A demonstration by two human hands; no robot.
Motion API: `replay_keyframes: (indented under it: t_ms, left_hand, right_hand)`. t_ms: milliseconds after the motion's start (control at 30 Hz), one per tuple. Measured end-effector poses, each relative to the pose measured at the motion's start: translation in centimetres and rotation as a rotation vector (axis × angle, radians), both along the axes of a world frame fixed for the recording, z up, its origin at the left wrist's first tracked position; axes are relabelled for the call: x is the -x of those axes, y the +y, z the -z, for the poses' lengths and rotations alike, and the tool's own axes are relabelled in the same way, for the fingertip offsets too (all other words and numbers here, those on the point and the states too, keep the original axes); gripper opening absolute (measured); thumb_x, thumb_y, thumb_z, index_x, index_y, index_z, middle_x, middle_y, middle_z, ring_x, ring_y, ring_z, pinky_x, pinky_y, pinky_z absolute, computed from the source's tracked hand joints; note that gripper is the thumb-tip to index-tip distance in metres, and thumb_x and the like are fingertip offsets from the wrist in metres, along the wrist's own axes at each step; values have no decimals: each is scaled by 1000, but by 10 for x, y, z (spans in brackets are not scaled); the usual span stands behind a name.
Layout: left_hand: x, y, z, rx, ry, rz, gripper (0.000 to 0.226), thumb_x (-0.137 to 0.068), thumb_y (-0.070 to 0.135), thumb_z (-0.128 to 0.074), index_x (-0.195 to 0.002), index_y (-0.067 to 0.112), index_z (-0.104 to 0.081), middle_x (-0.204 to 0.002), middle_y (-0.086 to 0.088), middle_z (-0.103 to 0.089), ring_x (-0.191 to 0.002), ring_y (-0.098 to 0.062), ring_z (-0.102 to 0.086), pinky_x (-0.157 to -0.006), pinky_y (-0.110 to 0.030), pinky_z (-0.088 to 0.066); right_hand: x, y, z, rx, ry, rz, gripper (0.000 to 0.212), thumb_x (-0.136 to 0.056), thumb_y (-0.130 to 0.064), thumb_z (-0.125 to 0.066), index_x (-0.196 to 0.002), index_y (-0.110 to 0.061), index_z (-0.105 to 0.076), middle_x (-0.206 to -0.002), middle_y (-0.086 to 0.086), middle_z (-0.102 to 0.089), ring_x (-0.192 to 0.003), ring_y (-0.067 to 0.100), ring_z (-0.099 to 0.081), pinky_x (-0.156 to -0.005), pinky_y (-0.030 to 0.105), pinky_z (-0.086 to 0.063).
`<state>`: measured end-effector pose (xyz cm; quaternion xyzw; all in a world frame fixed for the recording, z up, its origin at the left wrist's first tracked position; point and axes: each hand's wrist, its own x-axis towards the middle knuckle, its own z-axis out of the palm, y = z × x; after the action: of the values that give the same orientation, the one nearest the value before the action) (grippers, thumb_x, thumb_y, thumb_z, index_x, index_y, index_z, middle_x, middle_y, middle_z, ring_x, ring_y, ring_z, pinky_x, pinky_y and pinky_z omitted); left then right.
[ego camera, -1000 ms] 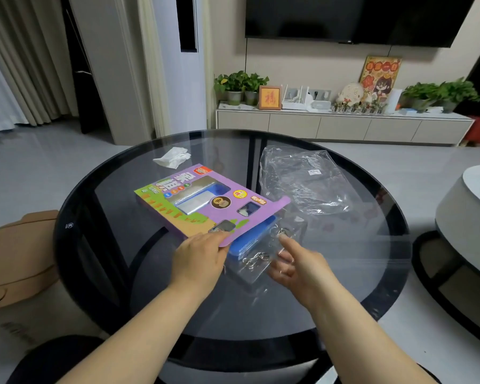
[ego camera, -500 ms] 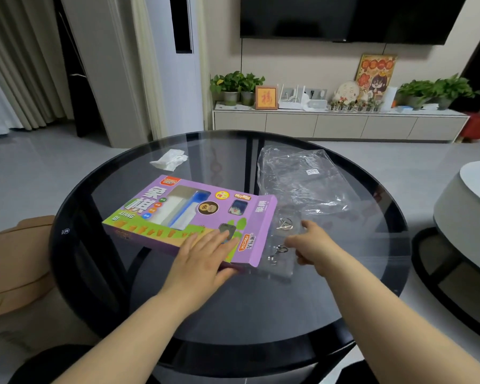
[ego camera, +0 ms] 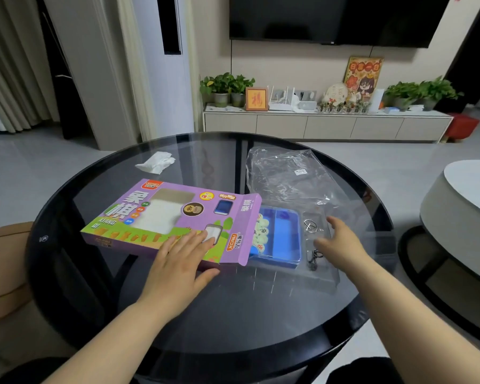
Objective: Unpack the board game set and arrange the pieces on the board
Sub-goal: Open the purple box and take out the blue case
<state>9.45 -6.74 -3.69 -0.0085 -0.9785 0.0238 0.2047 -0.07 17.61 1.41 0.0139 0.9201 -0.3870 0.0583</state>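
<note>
On the round glass desk (ego camera: 67,195) the purple box (ego camera: 161,214) lies flat, its end flap (ego camera: 248,231) open toward the right. The left hand (ego camera: 178,261) lies on its near corner with fingers straight and together, palm down; I judge this pins the box so it will not follow whatever is drawn out. From the open end a clear tray (ego camera: 324,277) sticks out, about half free, carrying a blue case (ego camera: 284,236) with pale round pieces (ego camera: 262,231) showing at its left edge just beside the flap. The right hand (ego camera: 342,242) sits on the tray's right part, thumb raised and fingers reaching left next to two small metal rings (ego camera: 311,227); whether those fingers nip the clear plastic or only press on it I cannot tell. That placement suits pulling the tray sideways, away from the box, while the other hand resists. The board is not in view, so arranging seems a long way off. A crumpled clear bag (ego camera: 286,173) lies behind the tray, close enough to snag it if the pull drifts away from the person, and a tissue (ego camera: 156,162) rests well apart at the far left. The tray looks thin and may flex, so the pieces could spill.
</note>
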Motion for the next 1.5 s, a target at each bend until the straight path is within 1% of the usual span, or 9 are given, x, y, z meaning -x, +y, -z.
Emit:
replay_keyframes:
  t_ms: [133,267,400,533,667,833,1000,1233,1500]
  left_hand:
    - [0,-3,-1,-8,-38,-13,53,-75,49,-34,-103,18,-68,-107,-1,-69,-99,-20,-66,-91,-31,-27]
    - [-2,-8,-2,-4,-25,-20,50,-75,47,-35,-100,19,-68,-104,1,-70,-97,-19,-67,-90,-30,-28]
    - [-5,-11,-2,-28,31,27,44,-74,47,-36,-105,23,-58,-104,2,-70,-96,-18,-67,-90,-28,-28]
    - [-7,-21,2,-74,50,29,43,-75,46,-38,-103,21,-60,-105,-1,-70,-106,-18,-60,-91,-31,-27]
    - [-12,-30,1,-117,-26,13,54,-77,51,-34,-106,18,-66,-114,0,-66,-118,-12,-45,-97,-30,-21]
    - [-15,-30,-7,-421,6,-69,88,-61,67,-10,-119,21,-58,-137,7,-45,-133,-10,-32,-110,-28,-1]
    - [-8,-24,-13,-529,111,-231,38,-84,44,-52,-93,11,-69,-123,-1,-57,-121,-18,-44,-108,-30,-8]
    - [-31,-62,-15,-602,196,-429,9,-78,19,-68,-79,11,-71,-117,-5,-59,-118,-21,-45,-106,-30,-10]
    - [-56,-87,-20,-1029,282,-806,109,-59,31,-84,-144,17,-16,-152,-12,-6,-139,-32,-12,-114,-44,-14]
  right_hand:
    - [0,-14,11,-144,60,-78,61,-85,3,-37,-143,-10,-22,-150,11,-21,-130,34,-34,-105,39,-34]
    - [4,-6,12,-150,66,-82,64,-84,9,-37,-143,-10,-22,-149,10,-29,-134,27,-32,-100,32,-33]
    - [6,6,10,-119,42,-54,65,-85,10,-33,-144,-14,-21,-145,14,-35,-124,31,-44,-73,27,-41]
    - [9,20,11,-138,61,-27,63,-85,10,-33,-143,-13,-25,-144,13,-38,-126,30,-42,-87,32,-40]
    - [13,35,10,-154,42,-19,63,-83,11,-35,-142,-12,-28,-142,14,-40,-112,32,-50,-74,25,-33]
    - [3,13,-3,-325,299,-102,52,-90,-8,-47,-140,-11,-33,-152,10,-22,-140,24,-18,-111,30,-15]
    - [-29,-59,3,-423,377,-555,50,-95,-38,-39,-141,-26,-27,-155,-4,-11,-143,14,-9,-114,27,-7]
    - [-30,-60,10,-462,367,-661,40,-98,-34,-30,-138,-28,-31,-153,-10,-16,-142,11,-11,-111,22,-8]
    - [-23,-58,11,-386,384,-678,38,-95,-30,-43,-132,-24,-44,-149,-9,-29,-140,6,-21,-111,18,-9]
